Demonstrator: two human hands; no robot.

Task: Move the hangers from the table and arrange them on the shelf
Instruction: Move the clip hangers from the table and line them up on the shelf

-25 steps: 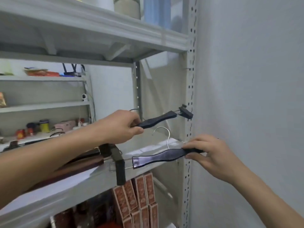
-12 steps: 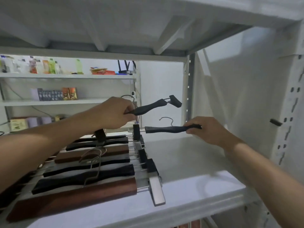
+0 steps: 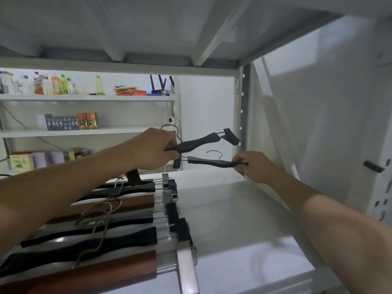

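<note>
My left hand [image 3: 154, 149] grips the middle of a black clip hanger [image 3: 201, 141], which is tilted up to the right above the white shelf [image 3: 244, 219]. A second black hanger [image 3: 210, 162] is held nearly level just below it, with my right hand [image 3: 252, 166] pinching its right end. Both hang in the air over the back of the shelf. Several hangers, black [image 3: 89, 236] and brown wood [image 3: 95, 274], lie side by side in a row on the shelf's left half, clips pointing right.
The upper shelf board [image 3: 148, 28] sits close overhead. A perforated upright post [image 3: 246, 107] stands at the back right, the white wall [image 3: 328, 124] beside it. Behind, other shelves [image 3: 84, 98] carry bottles and boxes. The right half of the hanger shelf is bare.
The view has risen and moved in over the shelf, so the row of laid hangers now shows. Both hands have carried their hangers deeper toward the back of the shelf.
</note>
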